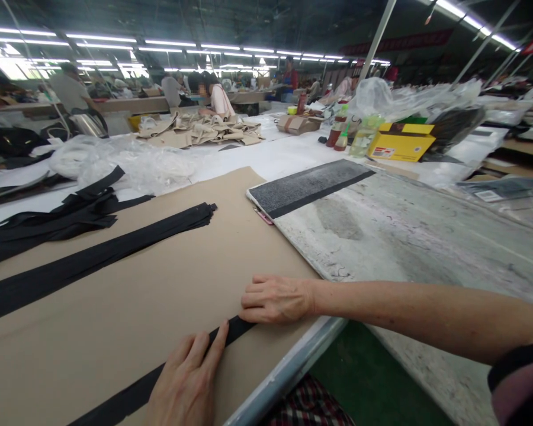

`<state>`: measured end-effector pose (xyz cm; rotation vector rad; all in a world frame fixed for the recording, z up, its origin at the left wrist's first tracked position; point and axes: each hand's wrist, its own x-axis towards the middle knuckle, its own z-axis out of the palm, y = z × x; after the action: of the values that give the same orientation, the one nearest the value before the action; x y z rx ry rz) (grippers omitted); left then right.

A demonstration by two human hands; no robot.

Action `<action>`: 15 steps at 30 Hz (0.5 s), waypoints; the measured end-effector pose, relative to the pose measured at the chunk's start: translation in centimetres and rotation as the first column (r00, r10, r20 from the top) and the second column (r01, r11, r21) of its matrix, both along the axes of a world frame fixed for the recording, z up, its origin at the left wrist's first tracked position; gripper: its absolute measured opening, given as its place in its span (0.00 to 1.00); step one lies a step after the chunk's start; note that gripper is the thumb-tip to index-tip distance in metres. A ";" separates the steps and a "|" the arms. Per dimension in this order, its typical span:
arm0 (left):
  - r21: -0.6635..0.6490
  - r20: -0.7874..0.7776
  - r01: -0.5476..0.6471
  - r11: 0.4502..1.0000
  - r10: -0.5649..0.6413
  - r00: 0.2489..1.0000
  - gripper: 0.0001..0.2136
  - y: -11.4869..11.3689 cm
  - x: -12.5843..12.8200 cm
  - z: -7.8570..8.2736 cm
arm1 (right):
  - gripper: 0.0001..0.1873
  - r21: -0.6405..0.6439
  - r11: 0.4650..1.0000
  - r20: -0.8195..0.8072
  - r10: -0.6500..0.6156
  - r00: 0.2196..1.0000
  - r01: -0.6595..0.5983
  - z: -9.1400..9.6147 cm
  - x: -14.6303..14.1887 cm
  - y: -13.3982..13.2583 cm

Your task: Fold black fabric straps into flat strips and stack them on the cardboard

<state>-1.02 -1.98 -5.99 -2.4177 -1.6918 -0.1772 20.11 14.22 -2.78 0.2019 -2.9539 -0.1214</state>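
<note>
A long black fabric strip (128, 395) lies slantwise across the tan sheet (128, 307) near the table's front edge. My left hand (184, 378) rests on this strip with fingers stretched out, the index fingertip pressing close to its far end. Just beyond it, my right hand (278, 300) has its fingers curled down over the strip's end. The fingertips and the end itself are hidden under the hand. Farther back on the sheet lies a flat bundle of black strips (115, 251), with a looser black pile (71, 216) behind it at the left.
To the right stands a worn pale board (382, 236) bearing a dark grey strip (311, 184). A pink-handled tool (263, 216) pokes out at its edge. Behind are crumpled clear plastic (119, 163), tan cut pieces (204, 129), bottles (335, 131) and a yellow box (401, 142). People work farther off.
</note>
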 end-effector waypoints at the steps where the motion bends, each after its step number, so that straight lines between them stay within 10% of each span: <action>1: -0.007 -0.010 -0.008 1.000 0.008 1.000 0.34 0.1 0.2 0.2 | 0.12 0.000 1.000 -0.002 -0.003 1.000 0.003 0.0 0.1 0.0; 15: -0.135 -0.123 -0.130 0.982 0.113 0.986 0.34 0.6 2.9 2.1 | 0.11 0.039 0.998 -0.030 -0.049 0.998 0.050 0.2 2.1 0.0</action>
<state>1.84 -1.34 -3.93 -2.3603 -1.8507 0.1026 22.20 14.21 -2.59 0.1311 -2.9299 -0.1878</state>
